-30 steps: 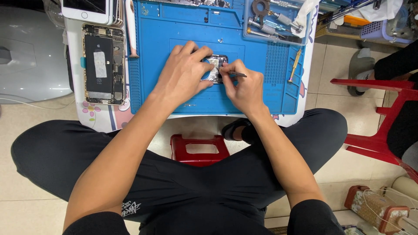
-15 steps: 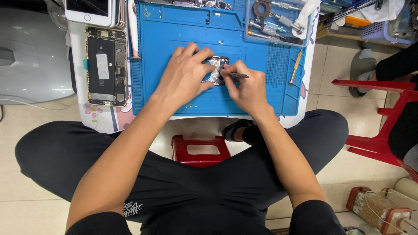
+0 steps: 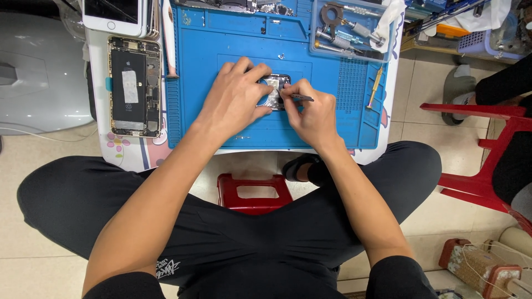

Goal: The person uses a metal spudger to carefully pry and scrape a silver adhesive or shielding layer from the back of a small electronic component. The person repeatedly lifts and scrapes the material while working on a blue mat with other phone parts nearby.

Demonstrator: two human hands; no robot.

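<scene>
Opened phone [image 3: 134, 86], back off, lies left on table [image 3: 127, 158]. My left hand [image 3: 235, 99] clamps small phone part [image 3: 274, 91] on blue mat [image 3: 221, 44], centre. My right hand [image 3: 313, 116] pinches thin tool [image 3: 302, 98], tip on part. Work mid-way; part not yet freed. Yellow screwdriver [image 3: 376, 87] idle right.

An opened phone [image 3: 134, 86] lies left of the blue mat [image 3: 221, 33] (red stool [image 3: 254, 192] below).

Matt blue, perhaps silicone mat [image 3: 221, 50]; metal tweezers [image 3: 302, 98].
</scene>
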